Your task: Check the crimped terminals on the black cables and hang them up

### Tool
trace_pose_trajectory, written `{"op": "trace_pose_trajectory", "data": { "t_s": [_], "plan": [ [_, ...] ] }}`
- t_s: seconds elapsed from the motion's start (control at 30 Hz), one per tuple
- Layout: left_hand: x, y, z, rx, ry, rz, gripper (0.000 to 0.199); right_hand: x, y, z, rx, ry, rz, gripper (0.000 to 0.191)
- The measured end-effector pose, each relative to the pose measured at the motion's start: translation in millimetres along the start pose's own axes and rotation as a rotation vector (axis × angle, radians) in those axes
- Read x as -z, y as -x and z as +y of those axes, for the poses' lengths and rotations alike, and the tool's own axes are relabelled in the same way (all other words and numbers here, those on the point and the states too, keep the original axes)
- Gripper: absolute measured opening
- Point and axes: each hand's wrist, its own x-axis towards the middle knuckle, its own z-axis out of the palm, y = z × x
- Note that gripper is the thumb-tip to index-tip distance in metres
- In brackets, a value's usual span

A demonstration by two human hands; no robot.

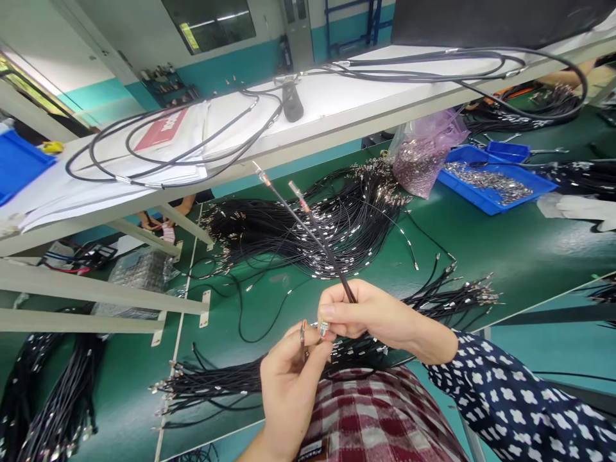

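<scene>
My right hand (359, 311) is closed round a black cable (332, 260). A thinner cable (289, 205) rises beside it, and both have bare ends with orange and metal parts pointing up and away. Under my right thumb sits a small metal connector (323, 327) with coloured wires. My left hand (293, 378) pinches at that connector, its fingertips almost touching my right hand's. A cable end (303, 333) with an orange tip stands between the left fingers. Beneath both hands lies a long bundle of black cables (216, 382) across my lap side of the bench.
A large cable heap (308, 224) covers the middle of the green bench (385, 253). Behind it are a bag of metal parts (421, 157) and a blue tray (500, 205). A white shelf (327, 109) with coiled cables crosses above. Other people's hands show at the edges.
</scene>
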Motion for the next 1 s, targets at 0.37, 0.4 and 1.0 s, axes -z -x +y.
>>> {"op": "trace_pose_trajectory", "data": {
  "t_s": [0.37, 0.4, 1.0],
  "plan": [
    [18.4, 5.2, 7.2, -0.026, -0.062, -0.133, 0.021, -21.0, 15.9, -10.3, 0.151, 0.201, 0.105, 0.026],
    [18.4, 6.9, 5.2, -0.048, -0.045, -0.108, 0.021, -22.0, 16.2, -10.6, 0.155, 0.210, 0.112, 0.027],
    [25.2, 10.2, -12.0, -0.231, -0.032, -0.102, 0.019, -23.3, 14.5, -5.2, 0.115, 0.255, 0.215, 0.035]
  ]
}}
